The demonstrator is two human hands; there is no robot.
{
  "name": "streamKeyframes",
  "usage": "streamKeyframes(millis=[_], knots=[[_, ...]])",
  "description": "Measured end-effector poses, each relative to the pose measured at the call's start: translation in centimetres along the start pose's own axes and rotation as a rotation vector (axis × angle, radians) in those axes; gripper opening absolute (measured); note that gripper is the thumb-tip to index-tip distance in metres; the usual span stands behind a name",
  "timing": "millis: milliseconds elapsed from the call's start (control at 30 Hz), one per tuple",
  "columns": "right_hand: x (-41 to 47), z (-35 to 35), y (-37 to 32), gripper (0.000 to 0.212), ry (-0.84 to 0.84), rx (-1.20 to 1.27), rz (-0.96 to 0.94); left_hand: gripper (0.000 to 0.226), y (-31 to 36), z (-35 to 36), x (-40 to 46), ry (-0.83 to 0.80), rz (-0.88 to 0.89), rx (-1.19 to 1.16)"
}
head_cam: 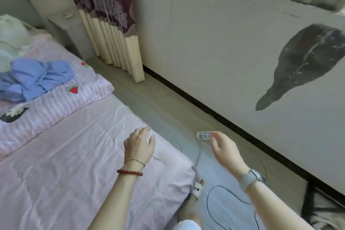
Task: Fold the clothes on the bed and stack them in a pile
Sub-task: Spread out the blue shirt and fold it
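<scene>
On the bed, far end: crumpled blue cotton clothes (35, 78) lay unfolded on the pink striped quilt (56, 106), well beyond your reach.
Left hand (139, 144): fingers relaxed, empty, over the pink sheet (74, 155).
Right hand (224, 147): loose, empty, over the floor.

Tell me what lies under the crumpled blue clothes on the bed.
The blue clothes rest on a pink striped quilt with strawberry prints. Whatever lies beneath the heap itself is covered.

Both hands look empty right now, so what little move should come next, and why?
Probably reach the left hand up the bed toward the crumpled blue clothes. Both it and the right hand hold nothing, and the clothes lie unfolded on the striped quilt, far from either hand.
</scene>
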State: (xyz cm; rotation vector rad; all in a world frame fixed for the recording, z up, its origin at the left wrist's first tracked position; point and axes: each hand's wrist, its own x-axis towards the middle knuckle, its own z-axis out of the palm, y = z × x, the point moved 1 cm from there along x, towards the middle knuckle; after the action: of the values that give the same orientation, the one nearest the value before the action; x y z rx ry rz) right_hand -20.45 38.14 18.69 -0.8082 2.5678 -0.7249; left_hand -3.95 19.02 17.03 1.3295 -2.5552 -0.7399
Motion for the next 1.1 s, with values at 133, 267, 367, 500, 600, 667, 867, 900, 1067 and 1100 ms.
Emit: streamKeyframes(millis=[133,267,367,500,600,667,867,900,1067,1100], knots=[[10.7,-3.0,0.9,0.032,-0.023,-0.028,-0.037,0.036,5.0,2.2,10.1,0.025,0.040,-0.009],[20.7,-5.4,-0.2,0.033,-0.116,-0.094,-0.095,0.035,9.0,3.2,19.5,0.059,0.012,-0.049],[27.4,-7.2,-1.7,0.033,-0.163,-0.135,-0.159,0.033,11.8,3.5,25.4,0.075,0.000,-0.067],[33.8,-8.2,-4.0,0.033,-0.214,-0.146,-0.230,0.032,13.3,3.0,30.2,0.079,-0.019,-0.039],[38.6,-8.0,-6.4,0.034,-0.275,-0.157,-0.300,0.032,12.9,2.2,33.1,0.093,-0.073,-0.009],[41.6,-7.3,-8.1,0.032,-0.304,-0.154,-0.358,0.032,12.2,1.6,35.3,0.092,-0.112,0.013],[52.3,-4.2,-14.8,0.028,-0.377,-0.181,-0.554,0.034,9.7,-1.3,44.7,0.185,-0.195,0.086],[54.4,-3.5,-16.3,0.029,-0.391,-0.183,-0.593,0.034,9.0,-2.0,46.4,0.208,-0.222,0.103],[63.7,-0.3,-24.3,0.037,-0.446,-0.217,-0.766,0.036,6.0,-5.5,53.5,0.247,-0.417,0.141],[65.0,0.4,-26.0,0.037,-0.463,-0.234,-0.797,0.036,5.4,-6.2,54.5,0.264,-0.448,0.135]])
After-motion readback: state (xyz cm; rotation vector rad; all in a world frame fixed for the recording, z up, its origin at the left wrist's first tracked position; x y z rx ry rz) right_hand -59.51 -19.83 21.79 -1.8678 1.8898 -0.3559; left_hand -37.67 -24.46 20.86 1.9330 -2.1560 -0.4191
